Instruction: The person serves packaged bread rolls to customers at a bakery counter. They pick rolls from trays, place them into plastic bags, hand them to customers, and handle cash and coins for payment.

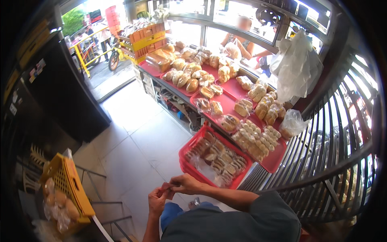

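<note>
My fingers (171, 186) pinch a small reddish-brown scrap (166, 187) just above my grey shirt (242, 222). Beyond the scrap sits a bright red crate (189, 155) of golden-brown buns in clear wrap. Past the crate, red trays (229, 103) line the bench under tan loaves. Left of the crate stands a yellow lattice crate (70, 183) on the pale grey floor tiles (137, 141).

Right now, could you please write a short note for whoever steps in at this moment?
Left hand and right hand meet in front of the body, pinching one small reddish item between their fingertips; what it is cannot be told. Red crate of bagged bread stands just ahead on the floor, below the red trays of the bread counter. Yellow crate sits at the left. The crates are untouched.
</note>
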